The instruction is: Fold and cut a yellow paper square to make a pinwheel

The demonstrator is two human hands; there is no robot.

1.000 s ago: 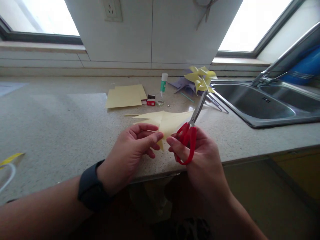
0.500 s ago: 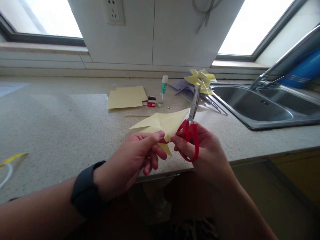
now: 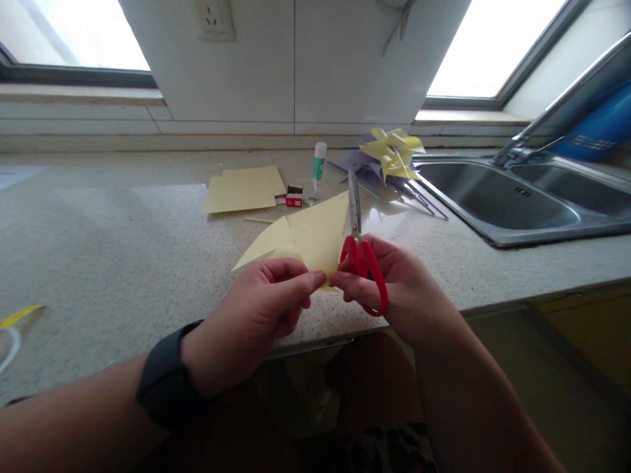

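Between both hands is a pale yellow sheet of paper [image 3: 318,230] with slits cut into it, tilted above the counter's front edge. My left hand [image 3: 269,295] pinches its near edge between thumb and fingers. Close beside it, the fingertips of my right hand [image 3: 394,282] also pinch the paper. Red-handled scissors [image 3: 366,263] hang on my right hand, blades closed and pointing up and away, just right of the paper. My fingers hide the paper's near corner.
Behind the paper lie more yellow sheets [image 3: 241,189], a small red box [image 3: 294,197] and an upright glue stick [image 3: 319,162]. Yellow and purple paper pinwheels [image 3: 394,154] with sticks rest beside the steel sink [image 3: 493,197]. A yellow strip [image 3: 22,315] lies at far left.
The paper has turned in my hands, its left flap dropping lower and its right corner rising. My fingertips have drawn closer together. The scissors stand a little further left and more upright.
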